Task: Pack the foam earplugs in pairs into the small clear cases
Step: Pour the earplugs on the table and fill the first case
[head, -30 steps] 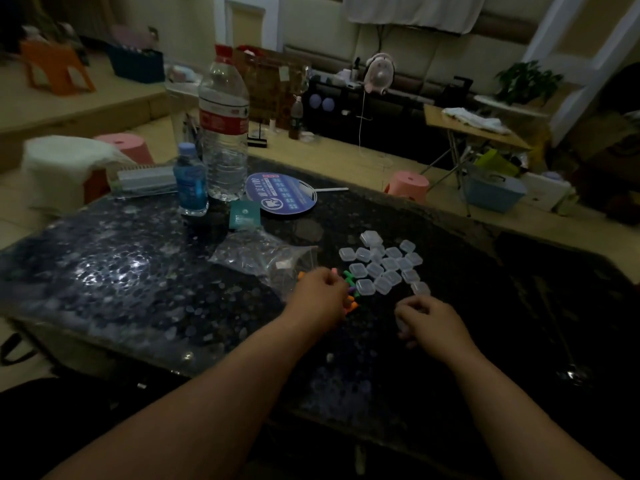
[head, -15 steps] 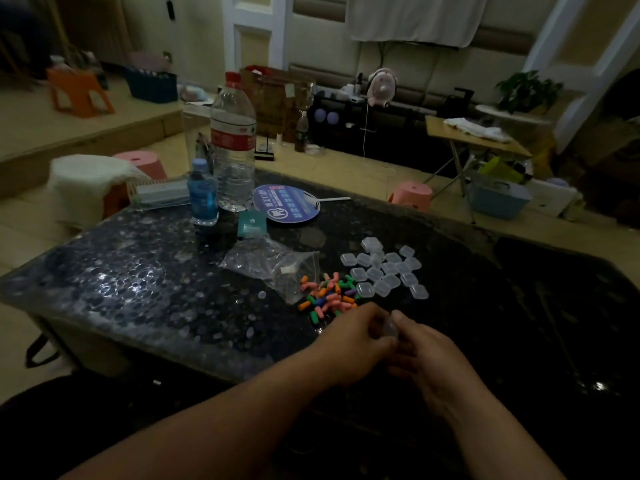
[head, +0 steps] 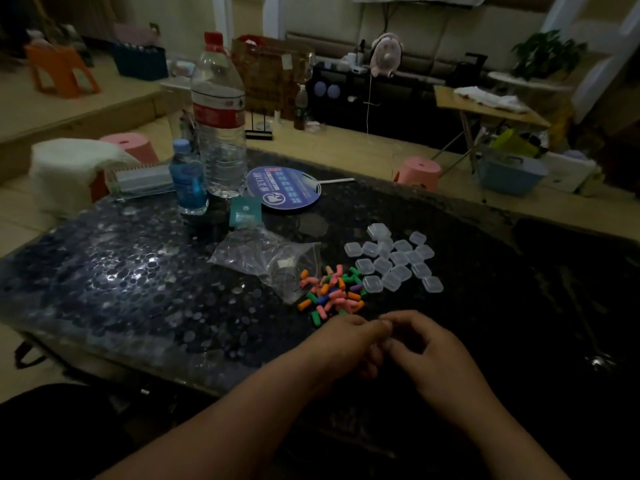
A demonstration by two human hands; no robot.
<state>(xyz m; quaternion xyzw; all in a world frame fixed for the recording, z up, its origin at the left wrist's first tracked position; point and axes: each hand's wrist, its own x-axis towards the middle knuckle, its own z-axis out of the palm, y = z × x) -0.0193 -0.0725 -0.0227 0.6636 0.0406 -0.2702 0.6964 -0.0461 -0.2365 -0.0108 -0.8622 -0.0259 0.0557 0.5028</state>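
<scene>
fan [head: 283, 191]: blue, white logo plus Chinese characters, way too blurry to read
big bottle [head: 219, 116]: red label, print not legible

Multicoloured earplugs [head: 332, 292] — clear cases [head: 394, 261] — dark speckled table [head: 138, 278]

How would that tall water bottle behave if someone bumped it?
The tall bottle looks narrow for its height, so it may tip. It seems mostly full, so probably heavy enough to resist a light nudge. If it fell, its round body would likely roll across the table.
</scene>
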